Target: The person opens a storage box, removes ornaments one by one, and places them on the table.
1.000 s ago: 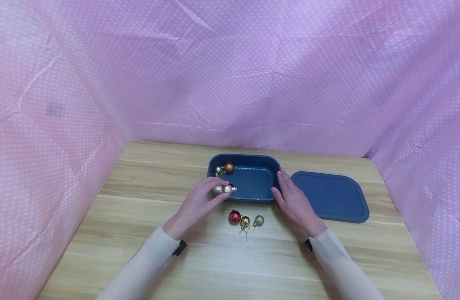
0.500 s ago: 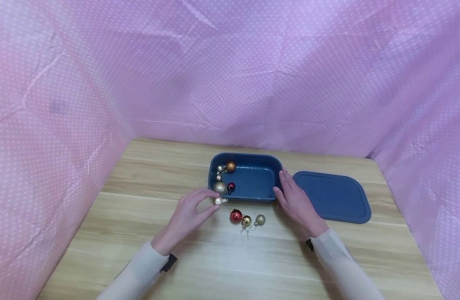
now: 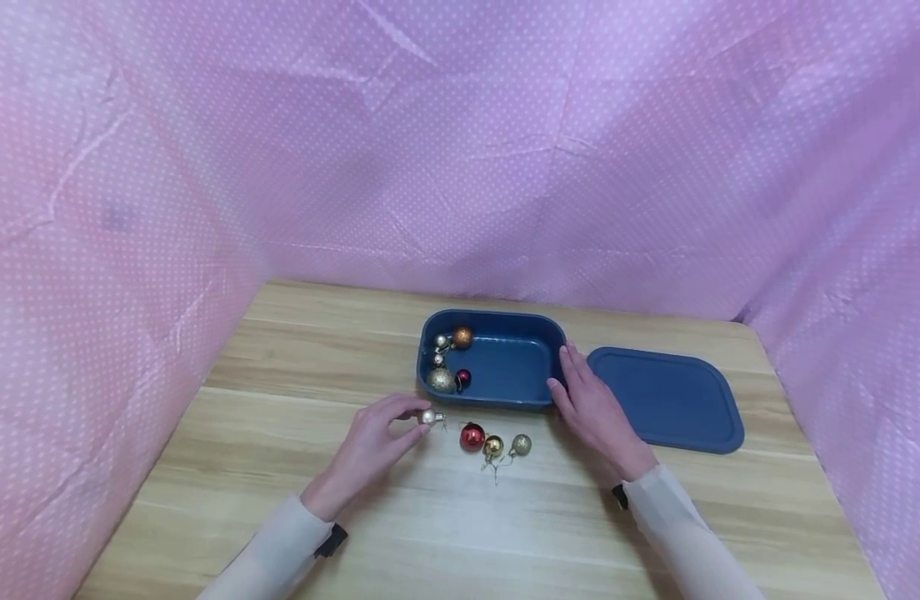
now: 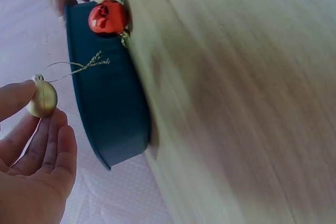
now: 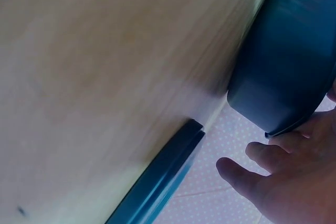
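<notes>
My left hand (image 3: pixel 372 450) pinches a small pale gold bauble (image 3: pixel 428 417) between thumb and fingers, just outside the front left corner of a dark blue box (image 3: pixel 497 403). Its string loop (image 4: pixel 79 67) dangles free in the left wrist view. Against the box's right end rests my right hand (image 3: pixel 598 417), fingers straight. Inside, along the left end, lie an orange glitter bauble (image 3: pixel 462 337), a large gold glitter bauble (image 3: pixel 441 381), a small dark red bauble (image 3: pixel 463 377) and tiny pale ones (image 3: pixel 441 341).
In front of the box lie a shiny red bauble (image 3: pixel 472 437), a shiny gold bauble (image 3: pixel 493 447) and a dull gold glitter bauble (image 3: pixel 521 444). A flat blue lid (image 3: pixel 662 398) lies right of the box on the wooden table (image 3: pixel 460 533). Pink dotted cloth (image 3: pixel 505 167) hangs behind.
My left hand has drawn back from over the box's front left corner toward me, carrying the pale gold bauble past the rim. The right hand stays against the box.
</notes>
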The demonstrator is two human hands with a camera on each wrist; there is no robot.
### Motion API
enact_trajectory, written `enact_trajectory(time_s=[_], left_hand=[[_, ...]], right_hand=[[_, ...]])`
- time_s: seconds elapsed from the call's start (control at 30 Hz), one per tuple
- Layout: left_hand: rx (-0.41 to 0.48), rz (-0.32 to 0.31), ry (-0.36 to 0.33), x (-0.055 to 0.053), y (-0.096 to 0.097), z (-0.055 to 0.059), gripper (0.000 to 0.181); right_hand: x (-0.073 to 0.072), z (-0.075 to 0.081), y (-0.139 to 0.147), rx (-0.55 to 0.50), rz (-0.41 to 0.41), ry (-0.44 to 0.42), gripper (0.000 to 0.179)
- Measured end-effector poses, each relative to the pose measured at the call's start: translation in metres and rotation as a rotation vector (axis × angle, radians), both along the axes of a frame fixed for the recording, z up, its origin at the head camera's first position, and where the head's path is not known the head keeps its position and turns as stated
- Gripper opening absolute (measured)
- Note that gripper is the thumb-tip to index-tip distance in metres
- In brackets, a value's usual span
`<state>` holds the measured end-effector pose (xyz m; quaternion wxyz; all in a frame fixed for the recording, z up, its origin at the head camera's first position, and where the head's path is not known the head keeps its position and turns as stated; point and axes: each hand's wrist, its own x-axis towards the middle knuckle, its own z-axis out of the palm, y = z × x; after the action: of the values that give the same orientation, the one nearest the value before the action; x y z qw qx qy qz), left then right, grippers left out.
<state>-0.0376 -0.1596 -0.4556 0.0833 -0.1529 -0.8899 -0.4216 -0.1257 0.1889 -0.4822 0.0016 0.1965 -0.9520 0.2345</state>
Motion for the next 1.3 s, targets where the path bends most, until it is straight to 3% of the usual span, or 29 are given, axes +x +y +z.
enact_trajectory(time_s=[0.37, 0.7, 1.07, 1.3], left_hand=[[-0.041, 0.015, -0.104, -0.008, 0.006, -0.009, 0.032], [-0.081, 0.020, -0.138, -0.011, 0.009, -0.015, 0.029], [-0.108, -0.033, -0.133, -0.016, 0.011, -0.017, 0.024], [-0.205, -0.067, -0.117, -0.016, 0.013, -0.023, 0.022]], right_hand=[[0.000, 0.000, 0.000, 0.002, -0.002, -0.015, 0.067], [0.000, -0.001, 0.001, 0.017, -0.006, -0.010, 0.067], [-0.001, 0.000, 0.001, 0.009, -0.010, -0.012, 0.067], [0.000, 0.001, 0.001, 0.009, -0.008, -0.028, 0.068]])
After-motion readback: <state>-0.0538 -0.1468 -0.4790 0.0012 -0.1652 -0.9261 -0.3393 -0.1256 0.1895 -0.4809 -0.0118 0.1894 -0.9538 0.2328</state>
